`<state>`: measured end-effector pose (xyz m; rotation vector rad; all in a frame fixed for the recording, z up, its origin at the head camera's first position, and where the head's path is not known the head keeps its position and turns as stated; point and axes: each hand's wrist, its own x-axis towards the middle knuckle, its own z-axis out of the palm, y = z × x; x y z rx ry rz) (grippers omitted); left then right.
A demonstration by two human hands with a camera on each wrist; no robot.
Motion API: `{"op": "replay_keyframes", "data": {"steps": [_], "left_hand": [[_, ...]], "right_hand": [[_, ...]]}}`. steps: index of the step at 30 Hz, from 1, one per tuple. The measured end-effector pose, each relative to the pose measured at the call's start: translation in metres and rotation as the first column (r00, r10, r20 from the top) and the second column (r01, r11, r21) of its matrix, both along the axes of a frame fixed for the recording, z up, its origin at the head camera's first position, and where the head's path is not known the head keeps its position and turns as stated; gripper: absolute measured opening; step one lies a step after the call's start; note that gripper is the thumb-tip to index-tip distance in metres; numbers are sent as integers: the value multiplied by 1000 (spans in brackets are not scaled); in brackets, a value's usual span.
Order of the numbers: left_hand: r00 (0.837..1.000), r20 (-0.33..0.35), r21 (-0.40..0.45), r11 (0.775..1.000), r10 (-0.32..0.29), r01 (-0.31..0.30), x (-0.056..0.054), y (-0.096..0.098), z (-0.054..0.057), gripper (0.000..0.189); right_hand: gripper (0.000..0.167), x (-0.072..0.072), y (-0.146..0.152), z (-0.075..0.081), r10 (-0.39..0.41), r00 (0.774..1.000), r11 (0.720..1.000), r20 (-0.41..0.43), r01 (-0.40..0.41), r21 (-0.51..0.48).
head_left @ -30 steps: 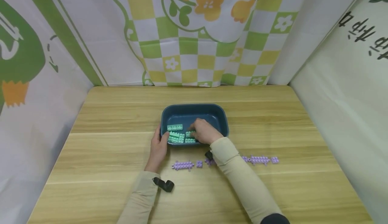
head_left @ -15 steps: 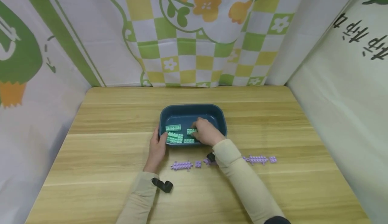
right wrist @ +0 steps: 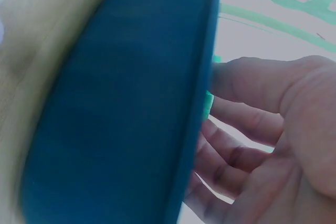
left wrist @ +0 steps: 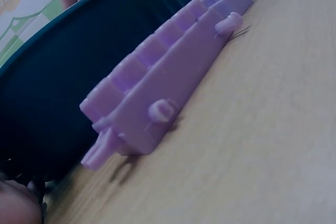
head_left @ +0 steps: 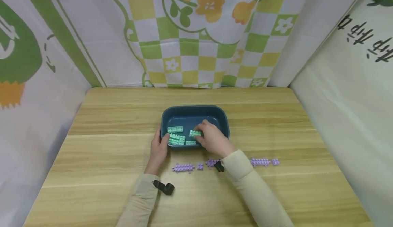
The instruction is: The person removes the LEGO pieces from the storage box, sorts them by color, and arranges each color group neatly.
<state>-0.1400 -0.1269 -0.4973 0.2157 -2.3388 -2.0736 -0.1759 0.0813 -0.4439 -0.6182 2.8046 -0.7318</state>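
Note:
A dark blue plastic box (head_left: 181,109) stands mid-table with several mint-green toy building bricks inside. My left hand (head_left: 158,151) grips its left front corner, thumb over the rim. Reaching in over the front right rim, my right hand (head_left: 214,139) pinches a studded green brick (head_left: 195,133) between thumb and fingers. In the right wrist view the box wall hides most of that brick (right wrist: 208,105). Other green bricks (head_left: 175,129) lie in the box's left half, some overlapping near the left thumb.
A row of purple building bricks lies in front of the box: a long pegged one (head_left: 183,167), a small square one (head_left: 200,166), another (head_left: 212,162) partly behind the right wrist camera, and more (head_left: 260,161) to the right. Fabric walls stand around the wooden table (head_left: 101,152).
My right hand and forearm have shifted slightly right and toward me, and more of the green brick shows at the fingertips. The left hand keeps its grip on the box.

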Motion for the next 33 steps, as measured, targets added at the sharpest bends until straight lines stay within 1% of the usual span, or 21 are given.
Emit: {"op": "replay_keyframes", "data": {"steps": [2, 5, 9, 10, 12, 13, 15, 16, 17, 19, 20, 23, 24, 26, 29, 33], "left_hand": [[1000, 3, 1, 1000, -3, 3, 0, 0, 0, 55], [1000, 7, 9, 1000, -4, 4, -2, -2, -3, 55], [1000, -10, 11, 1000, 2, -2, -8, -5, -23, 56], [1000, -8, 11, 1000, 3, -3, -8, -4, -23, 56], [1000, -25, 5, 1000, 15, -15, -10, -4, -32, 56], [999, -33, 3, 1000, 19, -19, -10, -4, -34, 56], [999, -30, 6, 1000, 20, -20, -10, -3, -34, 55], [999, -25, 13, 1000, 21, -20, -10, -3, -33, 55], [999, -29, 15, 1000, 22, -21, -10, -3, -35, 55], [1000, -20, 27, 1000, 13, -12, -8, -3, -26, 55], [1000, -15, 31, 999, 9, -8, -7, -2, -21, 55], [1000, -11, 30, 1000, 4, -3, -2, -1, -6, 55], [1000, -12, 24, 1000, 3, -3, -1, 0, -2, 55], [1000, -9, 11, 1000, 1, -1, 1, 0, 1, 55], [1000, -3, 1, 1000, -2, 2, 2, 0, 2, 55], [1000, -3, 1, 1000, -4, 4, 2, 1, 0, 55]], "right_hand": [[30, 7, 2, 3, -6, 1000, 1000, -14, 6, -18], [32, 18, 2, 6, -12, 999, 999, -48, 10, -46], [31, 33, 3, 9, -2, 993, 996, -119, -8, -88], [31, 36, 4, 9, 7, 990, 995, -144, -21, -96], [29, 43, 5, 8, 26, 976, 994, -216, -49, -101], [29, 47, 5, 8, 38, 966, 992, -254, -66, -103], [28, 54, 6, 5, 60, 941, 990, -333, -98, -99], [27, 58, 6, 4, 70, 929, 989, -363, -113, -97], [27, 63, 7, 3, 80, 917, 987, -391, -127, -95], [27, 70, 7, 0, 98, 903, 985, -419, -149, -91], [27, 73, 8, -2, 103, 899, 984, -425, -154, -87], [28, 82, 9, -5, 114, 904, 984, -413, -158, -75], [28, 83, 9, -6, 117, 907, 985, -404, -158, -70], [28, 87, 9, -8, 127, 917, 986, -378, -159, -54], [27, 92, 7, -13, 157, 925, 984, -346, -176, -21], [26, 98, 3, -21, 200, 915, 978, -350, -210, 10]]}}
